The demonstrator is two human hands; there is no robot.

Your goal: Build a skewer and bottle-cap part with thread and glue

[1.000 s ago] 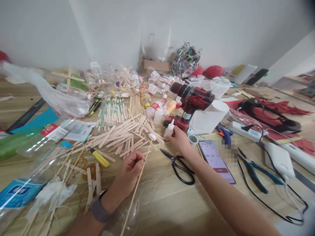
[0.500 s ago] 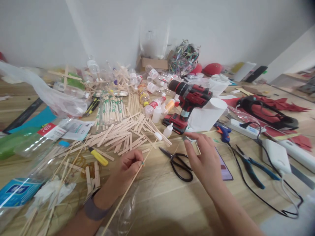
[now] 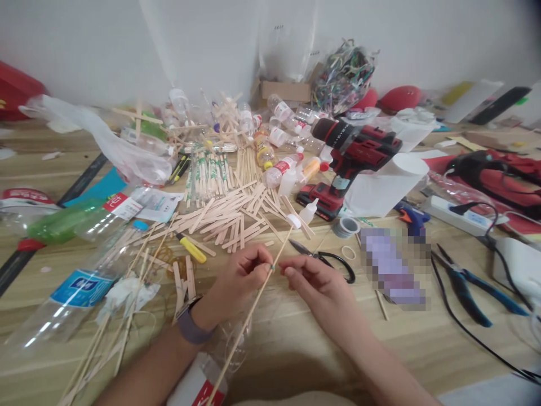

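Observation:
A thin wooden stick (image 3: 249, 313) slants up from the bottom of the view, with a small green band near its upper part. My left hand (image 3: 243, 282) pinches the stick beside that band. Just right of the stick, my right hand (image 3: 315, 282) has its thumb and fingertips close together; whether something fine is between them is too small to tell. Black-handled scissors (image 3: 338, 264) lie beyond my right hand. Past the stick's upper end are a white cap (image 3: 293, 221) and a small glue bottle (image 3: 309, 211).
Flat wooden sticks (image 3: 230, 217) lie heaped ahead, near a red cordless drill (image 3: 355, 152). Pliers (image 3: 467, 285) and a blue glue gun (image 3: 414, 217) lie right. Plastic bottles (image 3: 70, 304) and a yellow cutter (image 3: 192, 248) are left. A tape roll (image 3: 346, 226) sits beyond the scissors.
My right hand has moved left to the stick, its fingers drawn together beside the band. My left hand still pinches the stick. The camera view has shifted, showing the tape roll.

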